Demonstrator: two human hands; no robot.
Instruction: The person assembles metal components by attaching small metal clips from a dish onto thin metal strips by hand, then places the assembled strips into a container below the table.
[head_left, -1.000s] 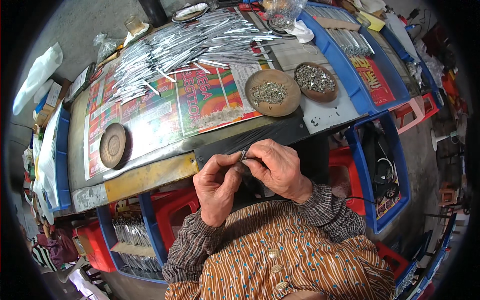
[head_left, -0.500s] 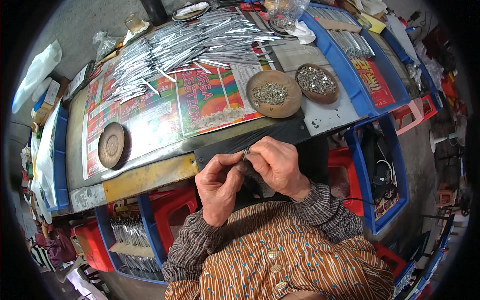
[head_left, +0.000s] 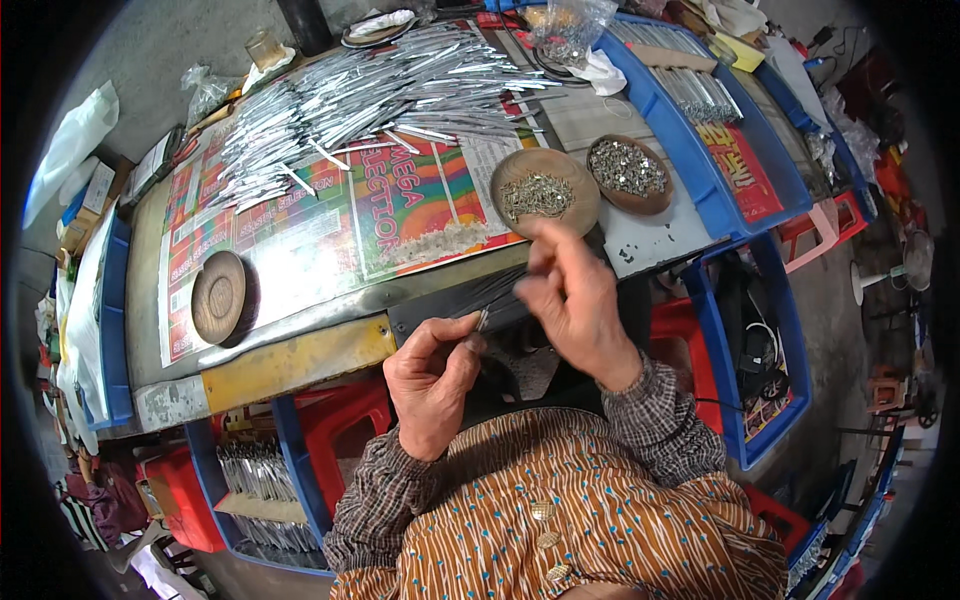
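Observation:
My left hand (head_left: 436, 378) is closed, pinching a small, slim silvery metal piece (head_left: 484, 318) between thumb and fingertips, just off the table's near edge. My right hand (head_left: 585, 305) is apart from it, its fingers separated and somewhat blurred, and nothing shows in them. Its fingertips are at the near rim of a round wooden dish (head_left: 508, 170) that holds a heap of tiny brass-coloured parts (head_left: 538, 195). Beside that dish, to the right, a smaller brown dish (head_left: 655, 203) is filled with small shiny metal parts (head_left: 625, 166).
Long thin metal strips (head_left: 340, 95) lie heaped at the back of the table. A round wooden dish (head_left: 219, 298) sits at the left. Blue trays (head_left: 708, 180) with metal parts stand to the right. Under the table are a blue crate (head_left: 738, 440) and red stools (head_left: 330, 425).
My right hand has let go of the metal piece and moved up and right toward the wooden dish, its fingers parting. My left hand keeps its pinch, almost in the same spot.

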